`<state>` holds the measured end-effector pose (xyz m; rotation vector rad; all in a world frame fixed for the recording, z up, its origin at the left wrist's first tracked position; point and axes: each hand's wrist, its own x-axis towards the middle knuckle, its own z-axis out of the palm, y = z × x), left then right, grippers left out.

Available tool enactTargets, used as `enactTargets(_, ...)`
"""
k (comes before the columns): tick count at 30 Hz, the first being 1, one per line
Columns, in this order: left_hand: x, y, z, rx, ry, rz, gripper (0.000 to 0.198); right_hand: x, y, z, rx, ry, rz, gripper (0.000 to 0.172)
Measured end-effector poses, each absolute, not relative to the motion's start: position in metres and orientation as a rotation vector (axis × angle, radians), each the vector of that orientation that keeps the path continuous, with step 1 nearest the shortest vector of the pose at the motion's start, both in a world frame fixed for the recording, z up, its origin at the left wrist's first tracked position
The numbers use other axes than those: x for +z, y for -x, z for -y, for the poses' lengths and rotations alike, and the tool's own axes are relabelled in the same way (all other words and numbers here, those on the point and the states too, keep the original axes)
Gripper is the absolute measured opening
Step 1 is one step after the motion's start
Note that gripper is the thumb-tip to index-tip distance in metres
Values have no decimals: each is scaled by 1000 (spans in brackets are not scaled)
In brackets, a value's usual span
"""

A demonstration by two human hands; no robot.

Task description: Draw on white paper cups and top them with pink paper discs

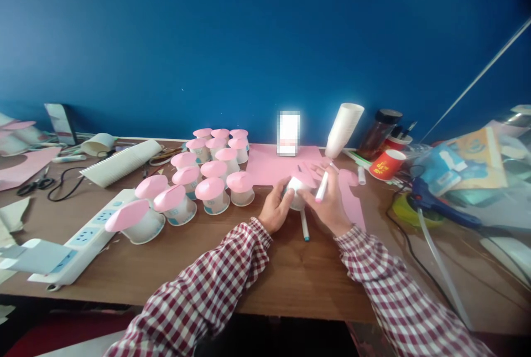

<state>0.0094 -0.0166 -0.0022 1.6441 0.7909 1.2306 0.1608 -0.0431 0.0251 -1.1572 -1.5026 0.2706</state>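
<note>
Fingers [282,186] of my left hand [274,208] hold the paper cup [297,201] between the tabletop [294,285]'s front and rear edges; my right fingers [310,200] touch it, gripping a marker [322,186]. Expect light, crushable paper: grasp its sides gently.

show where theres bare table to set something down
Bare table lies between the left sleeve and right sleeve, nearer than the lying marker; also between the power strip and left sleeve. Crowded around the pink-topped cups and blue glue gun.

Left hand [274,206] and right hand [332,206] partly hide the cup [297,201] before the pink sheet [261,167]; the screen [289,133] on it is illegible.
</note>
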Motion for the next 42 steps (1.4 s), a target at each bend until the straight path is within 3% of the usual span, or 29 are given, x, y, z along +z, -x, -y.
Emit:
enactTargets(7, 5, -9, 21, 1183, -1592, -777, 50, 27, -162, 44, 327, 1188, 1477, 79)
enactTargets(14, 2, -10, 19, 1155, -1437, -712, 43, 25, -163, 44, 394, 1197, 1451, 75)
enactTargets(25, 10, -10, 15, 1092, -735, -429, 37, 35, -166, 52, 485, 1144, 1114, 35)
enactTargets(31, 11, -9, 13, 1117, -692, -453, 28, 37, -160, 59, 496, 1080, 1171, 40)
enactTargets(38, 10, -10, 13, 1145, -773, -483, 27, 36, -150, 63, 586, 1130, 1213, 19)
enactTargets(42, 8, -9, 12, 1142, -790, -503, 30, 38, -151, 62, 652, 1156, 1045, 17)
